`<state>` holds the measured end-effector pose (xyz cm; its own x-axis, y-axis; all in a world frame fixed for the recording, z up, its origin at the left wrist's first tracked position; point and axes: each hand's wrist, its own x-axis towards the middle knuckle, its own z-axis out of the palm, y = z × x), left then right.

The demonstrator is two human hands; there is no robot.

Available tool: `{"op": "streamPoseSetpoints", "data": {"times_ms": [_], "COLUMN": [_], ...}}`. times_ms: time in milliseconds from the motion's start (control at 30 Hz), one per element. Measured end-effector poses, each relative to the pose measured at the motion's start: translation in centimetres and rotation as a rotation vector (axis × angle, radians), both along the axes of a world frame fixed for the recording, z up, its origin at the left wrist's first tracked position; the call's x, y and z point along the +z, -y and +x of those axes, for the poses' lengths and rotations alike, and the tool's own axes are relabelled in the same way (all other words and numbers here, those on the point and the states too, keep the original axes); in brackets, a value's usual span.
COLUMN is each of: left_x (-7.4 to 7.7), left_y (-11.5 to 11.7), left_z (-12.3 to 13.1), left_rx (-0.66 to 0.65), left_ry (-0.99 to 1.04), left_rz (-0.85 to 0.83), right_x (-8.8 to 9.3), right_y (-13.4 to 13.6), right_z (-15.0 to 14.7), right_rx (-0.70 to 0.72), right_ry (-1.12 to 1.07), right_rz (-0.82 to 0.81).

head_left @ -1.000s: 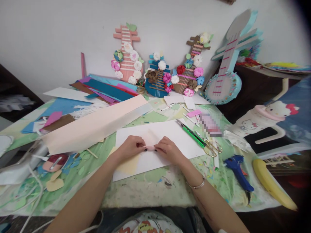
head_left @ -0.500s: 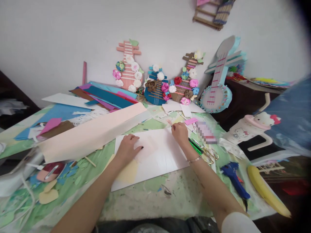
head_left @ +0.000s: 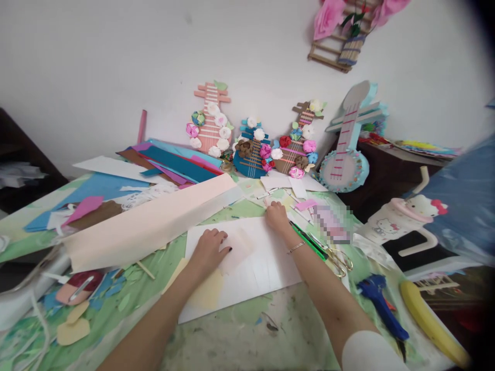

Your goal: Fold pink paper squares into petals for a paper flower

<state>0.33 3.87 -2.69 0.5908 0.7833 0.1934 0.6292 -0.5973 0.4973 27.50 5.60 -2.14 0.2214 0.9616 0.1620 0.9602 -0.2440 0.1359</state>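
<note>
A white rectangular board lies flat on the table before me. My left hand rests on its left part, fingers apart and thumb stretched out. At the board's far edge is my right hand, its fingers curled together; whatever they may hold is hidden. Just right of that hand lie a green-handled tool and gold-handled scissors. A long folded peach sheet lies to the left of the board.
Paper-flower lutes lean on the wall. Coloured sheets pile at back left. On the right are a blue glue gun, a yellow banana-shaped thing and a lidded cup. Paper scraps lie front left.
The view has tilted up a little. My right hand has shifted slightly left along the board's far edge, while my left hand stays on the board.
</note>
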Motion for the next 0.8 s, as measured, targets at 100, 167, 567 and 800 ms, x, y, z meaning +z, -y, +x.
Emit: {"op": "streamPoseSetpoints", "data": {"times_ms": [100, 167, 567, 800], "left_x": [0.1, 0.2, 0.3, 0.0], "left_y": [0.1, 0.0, 0.1, -0.2], "left_z": [0.0, 0.0, -0.1, 0.1], "left_rx": [0.002, 0.004, -0.001, 0.025], "left_ry": [-0.008, -0.01, 0.003, 0.006], "left_rz": [-0.02, -0.034, -0.087, -0.1], "right_x": [0.2, 0.6, 8.0, 17.9], "right_y": [0.6, 1.1, 7.6, 23.5], "right_z": [0.3, 0.6, 0.5, -8.4], "right_rx": [0.005, 0.012, 0.176, 0.645], "right_ry": [-0.028, -0.062, -0.394, -0.507], "right_rz": [0.001, 0.021, 0.445, 0.619]}}
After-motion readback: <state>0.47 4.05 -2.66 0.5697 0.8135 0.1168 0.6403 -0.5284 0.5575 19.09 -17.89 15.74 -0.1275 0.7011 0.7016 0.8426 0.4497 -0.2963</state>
